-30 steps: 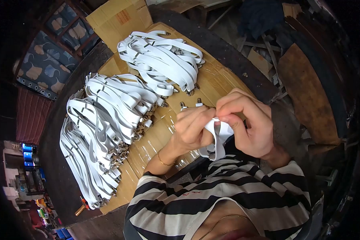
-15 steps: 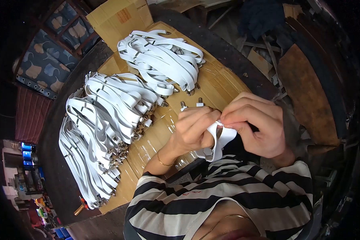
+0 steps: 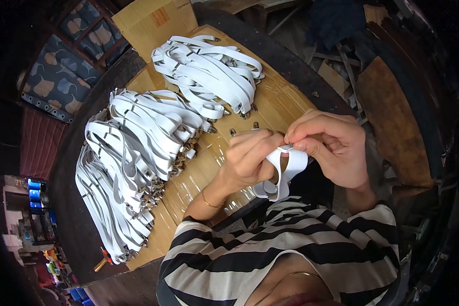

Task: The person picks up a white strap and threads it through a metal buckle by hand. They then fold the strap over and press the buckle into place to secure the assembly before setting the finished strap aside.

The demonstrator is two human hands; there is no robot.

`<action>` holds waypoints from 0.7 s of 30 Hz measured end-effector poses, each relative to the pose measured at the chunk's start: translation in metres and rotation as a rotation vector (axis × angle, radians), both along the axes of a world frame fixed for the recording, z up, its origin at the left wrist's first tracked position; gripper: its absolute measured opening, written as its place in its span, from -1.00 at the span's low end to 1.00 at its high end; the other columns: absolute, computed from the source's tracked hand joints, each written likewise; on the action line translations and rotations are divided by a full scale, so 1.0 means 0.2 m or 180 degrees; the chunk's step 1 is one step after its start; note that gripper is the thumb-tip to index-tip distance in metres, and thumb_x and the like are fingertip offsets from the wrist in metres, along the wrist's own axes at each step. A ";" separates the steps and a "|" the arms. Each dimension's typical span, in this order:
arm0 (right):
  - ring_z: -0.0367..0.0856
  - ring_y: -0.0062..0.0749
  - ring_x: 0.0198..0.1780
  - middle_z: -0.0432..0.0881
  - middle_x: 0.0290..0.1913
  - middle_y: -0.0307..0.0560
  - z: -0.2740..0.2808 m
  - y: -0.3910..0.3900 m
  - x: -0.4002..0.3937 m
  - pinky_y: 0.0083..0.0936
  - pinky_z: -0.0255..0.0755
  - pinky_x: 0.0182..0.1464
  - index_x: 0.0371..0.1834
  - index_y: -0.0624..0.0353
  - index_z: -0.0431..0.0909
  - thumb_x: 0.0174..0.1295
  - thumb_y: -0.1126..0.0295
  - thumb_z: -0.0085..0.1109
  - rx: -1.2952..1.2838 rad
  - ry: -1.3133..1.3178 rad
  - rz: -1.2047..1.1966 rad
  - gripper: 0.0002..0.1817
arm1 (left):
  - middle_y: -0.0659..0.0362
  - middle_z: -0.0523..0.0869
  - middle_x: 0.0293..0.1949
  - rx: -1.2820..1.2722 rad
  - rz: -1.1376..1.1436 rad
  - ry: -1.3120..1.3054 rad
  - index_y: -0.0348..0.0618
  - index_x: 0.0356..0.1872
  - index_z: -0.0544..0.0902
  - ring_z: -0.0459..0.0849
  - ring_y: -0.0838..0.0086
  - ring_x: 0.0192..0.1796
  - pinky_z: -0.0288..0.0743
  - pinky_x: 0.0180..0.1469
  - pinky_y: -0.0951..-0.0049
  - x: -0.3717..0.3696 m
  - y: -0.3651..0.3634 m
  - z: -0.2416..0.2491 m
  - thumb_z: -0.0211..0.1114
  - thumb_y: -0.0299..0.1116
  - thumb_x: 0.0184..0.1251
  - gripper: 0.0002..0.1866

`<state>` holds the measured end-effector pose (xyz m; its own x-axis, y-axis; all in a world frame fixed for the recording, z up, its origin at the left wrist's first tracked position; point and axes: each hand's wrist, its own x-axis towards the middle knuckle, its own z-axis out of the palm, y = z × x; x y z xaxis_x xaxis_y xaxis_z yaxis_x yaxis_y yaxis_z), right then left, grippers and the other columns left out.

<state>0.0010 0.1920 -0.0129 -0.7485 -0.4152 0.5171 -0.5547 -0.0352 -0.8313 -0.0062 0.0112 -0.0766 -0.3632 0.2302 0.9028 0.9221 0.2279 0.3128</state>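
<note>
A white elastic suspender strap (image 3: pixel 296 166) hangs in a loop below both hands. My left hand (image 3: pixel 250 155) is closed around it, fingers curled. The thumb and forefinger of my right hand (image 3: pixel 334 148) pinch the top of the loop beside a small metal piece (image 3: pixel 289 147), mostly covered by fingertips. Just beyond my left hand, two metal clips (image 3: pixel 256 125) stick out over the cardboard. Another metal fitting shows low on the strap, near my shirt.
Several bundles of white straps (image 3: pixel 143 117) with metal clips lie on a flattened cardboard sheet (image 3: pixel 280 97) over a dark table (image 3: pixel 69 204). A wooden-handled tool (image 3: pixel 101 263) rests at the near left. A brown board (image 3: pixel 392 122) leans at the right.
Both hands have lifted slightly, and my right hand has shifted a little to the right. The strap's loop now hangs wider and shows more of its face.
</note>
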 end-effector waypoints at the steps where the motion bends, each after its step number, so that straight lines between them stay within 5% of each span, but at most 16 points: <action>1: 0.69 -0.40 -0.31 0.68 -0.35 0.00 0.02 0.00 0.00 -0.60 0.51 -0.25 -0.36 0.36 0.59 0.09 0.72 0.20 0.0205 0.0250 -0.0012 -0.92 | 0.02 0.59 -0.53 -0.0017 -0.0008 0.0050 -0.42 -0.32 0.57 0.56 0.27 -0.60 0.44 -0.54 0.43 0.00 0.00 -0.01 0.26 -0.64 -0.10 -0.78; 10: 0.67 -0.27 -0.37 0.67 -0.38 -0.02 0.04 0.03 -0.03 -0.50 0.52 -0.38 -0.43 0.34 0.61 -0.14 0.80 0.24 0.0320 0.1234 0.0390 -0.80 | 0.08 0.60 -0.56 0.0026 -0.1046 -0.1339 -0.33 -0.35 0.62 0.54 0.34 -0.64 0.36 -0.56 0.43 0.04 -0.04 0.05 0.25 -0.62 0.05 -0.88; 15: 0.66 -0.29 -0.41 0.66 -0.40 -0.02 0.01 -0.03 0.00 -0.53 0.50 -0.40 -0.40 0.36 0.61 -0.09 0.80 0.22 0.0268 0.1274 0.0094 -0.81 | 0.11 0.52 -0.59 -0.0164 -0.0416 -0.0858 -0.33 -0.37 0.60 0.50 0.30 -0.66 0.33 -0.60 0.42 0.06 -0.02 0.07 0.23 -0.65 0.03 -0.89; 17: 0.65 -0.33 -0.43 0.63 -0.42 -0.03 -0.02 -0.06 0.02 -0.56 0.49 -0.38 -0.32 0.36 0.62 0.01 0.79 0.19 0.0079 0.0792 -0.0380 -0.82 | 0.11 0.49 -0.60 -0.0242 0.0075 -0.0593 -0.33 -0.38 0.58 0.48 0.30 -0.67 0.32 -0.61 0.42 0.05 -0.02 0.08 0.24 -0.65 0.00 -0.88; 21: 0.65 -0.50 -0.35 0.64 -0.34 -0.02 -0.05 -0.05 -0.01 -0.65 0.50 -0.31 -0.25 0.38 0.62 0.13 0.72 0.20 -0.0601 -0.0249 0.0022 -0.86 | 0.09 0.55 -0.56 -0.0002 -0.0231 -0.0814 -0.33 -0.34 0.60 0.53 0.30 -0.63 0.36 -0.57 0.42 0.04 -0.03 0.06 0.27 -0.59 0.06 -0.89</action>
